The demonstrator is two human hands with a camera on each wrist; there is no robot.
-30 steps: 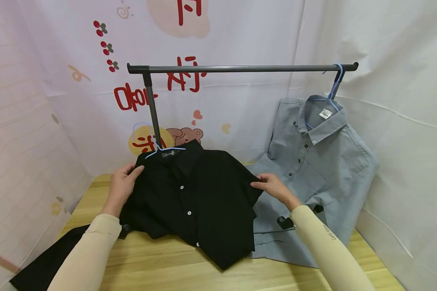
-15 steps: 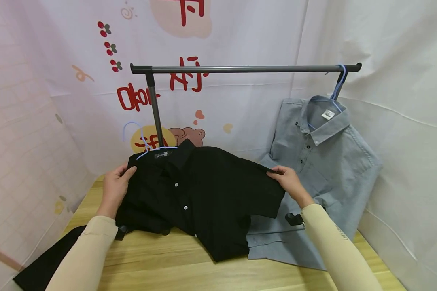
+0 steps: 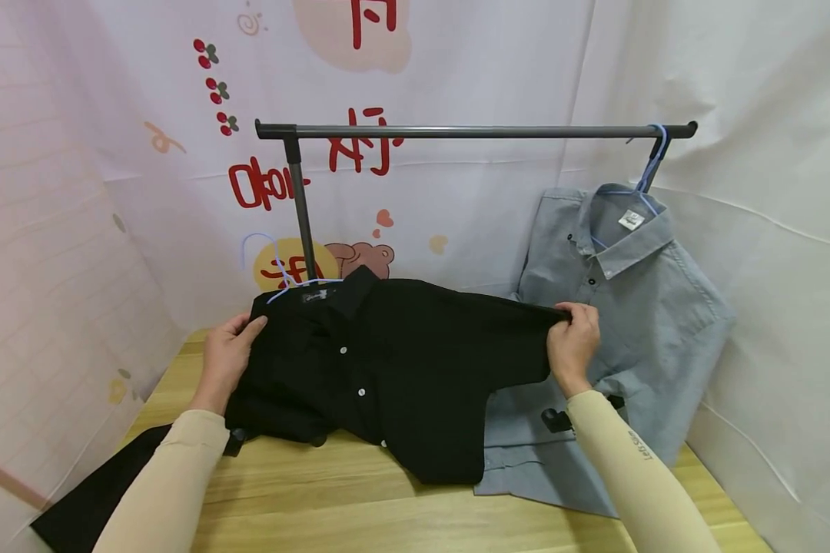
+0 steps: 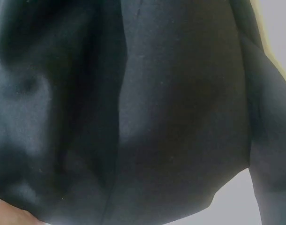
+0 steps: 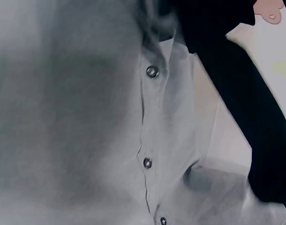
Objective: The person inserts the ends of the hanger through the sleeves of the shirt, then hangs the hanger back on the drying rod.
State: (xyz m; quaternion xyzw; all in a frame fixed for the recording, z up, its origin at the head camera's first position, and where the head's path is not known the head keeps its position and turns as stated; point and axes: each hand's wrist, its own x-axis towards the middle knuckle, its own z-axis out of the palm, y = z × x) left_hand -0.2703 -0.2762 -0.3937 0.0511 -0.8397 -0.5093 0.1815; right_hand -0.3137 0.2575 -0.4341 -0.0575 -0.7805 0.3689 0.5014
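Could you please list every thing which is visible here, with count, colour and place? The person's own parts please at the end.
Table: 1, light wood, bottom
Backdrop: count unclear, white with coloured prints, behind
Rack: 1, dark grey, back
Grey shirt: 1, blue-grey, hanging at the rack's right end
Its hanger: 1, light blue, hooked over the rack
Black shirt: 1, black, centre
Second hanger: 1, light blue, at the black collar
White buttons: 3 visible, white, black shirt's front
Dark buttons: several, dark, grey shirt's front
Black cloth: 1, black, lower left
Sleeves: 2, cream, lower left and right
Left hand: 1, bare, pinching the black shirt's left edge
Right hand: 1, bare, gripping its outstretched end
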